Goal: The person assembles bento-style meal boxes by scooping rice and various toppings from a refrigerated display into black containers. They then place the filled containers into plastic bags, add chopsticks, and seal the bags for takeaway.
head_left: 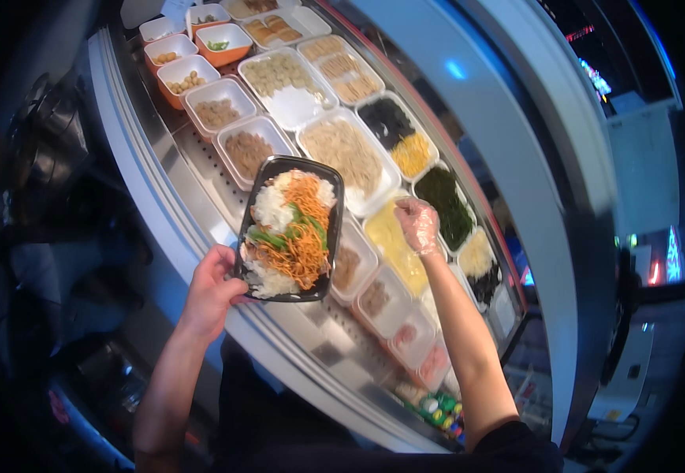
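Note:
My left hand is bare and grips the lower left corner of a black plastic food tray, held tilted above the near edge of the counter. White rice, orange-brown noodles and green vegetable pieces fill it. My right hand wears a clear plastic glove and is over a white container of pale yellow food. Its fingers are bent together, and what they hold, if anything, is too small to make out. Dark green shredded food lies in a container just right of that hand.
Rows of white tubs cover the chilled counter, among them pale strips, black pieces with yellow shreds, and brown meat-like food. Orange-sided bowls stand far left. A curved pale counter edge runs nearest me; several bottles are low down.

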`<state>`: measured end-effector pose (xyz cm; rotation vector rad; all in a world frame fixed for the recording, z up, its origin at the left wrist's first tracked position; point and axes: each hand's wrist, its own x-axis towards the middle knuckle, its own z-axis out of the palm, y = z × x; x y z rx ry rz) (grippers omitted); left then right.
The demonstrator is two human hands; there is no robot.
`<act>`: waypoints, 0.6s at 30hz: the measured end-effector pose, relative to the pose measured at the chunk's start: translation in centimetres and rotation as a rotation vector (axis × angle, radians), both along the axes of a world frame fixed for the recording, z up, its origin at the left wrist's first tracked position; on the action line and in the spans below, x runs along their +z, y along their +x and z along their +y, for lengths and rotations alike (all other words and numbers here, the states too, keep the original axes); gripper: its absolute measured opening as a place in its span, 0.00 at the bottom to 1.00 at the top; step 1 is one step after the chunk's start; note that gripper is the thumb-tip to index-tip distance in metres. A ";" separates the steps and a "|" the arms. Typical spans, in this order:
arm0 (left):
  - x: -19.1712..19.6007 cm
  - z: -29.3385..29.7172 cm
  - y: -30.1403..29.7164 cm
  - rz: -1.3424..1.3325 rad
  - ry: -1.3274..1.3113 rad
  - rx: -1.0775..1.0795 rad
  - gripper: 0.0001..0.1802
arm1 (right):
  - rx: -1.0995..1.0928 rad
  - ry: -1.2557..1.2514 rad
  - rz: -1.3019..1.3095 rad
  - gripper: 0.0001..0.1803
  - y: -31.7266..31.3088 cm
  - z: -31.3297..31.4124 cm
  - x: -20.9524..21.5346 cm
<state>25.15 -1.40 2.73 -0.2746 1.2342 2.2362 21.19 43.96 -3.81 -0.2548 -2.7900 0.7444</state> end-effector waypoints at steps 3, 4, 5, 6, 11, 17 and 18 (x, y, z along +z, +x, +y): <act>-1.3 0.6 -5.1 0.044 -0.022 0.009 0.19 | 0.042 0.202 0.067 0.12 -9.5 5.7 -4.1; -1.6 0.5 -7.2 0.047 -0.020 -0.021 0.19 | 0.058 0.299 0.053 0.11 -12.6 7.4 -5.4; -2.1 0.5 -9.1 0.072 0.000 -0.032 0.19 | 0.120 0.405 0.027 0.14 -15.4 8.5 -6.3; -2.5 0.5 -10.8 0.093 0.024 -0.054 0.19 | 0.184 0.541 0.009 0.16 -17.8 10.1 -7.3; -3.8 0.0 -16.7 0.089 0.041 -0.071 0.19 | 0.214 0.981 -0.553 0.22 -27.2 8.7 -11.4; -3.8 1.1 -21.1 0.068 0.047 -0.080 0.16 | 0.213 0.270 -0.142 0.11 -28.5 13.3 -11.8; -3.8 1.9 -21.7 0.056 0.056 -0.081 0.15 | 0.012 -0.025 -0.151 0.09 -28.1 13.8 -11.5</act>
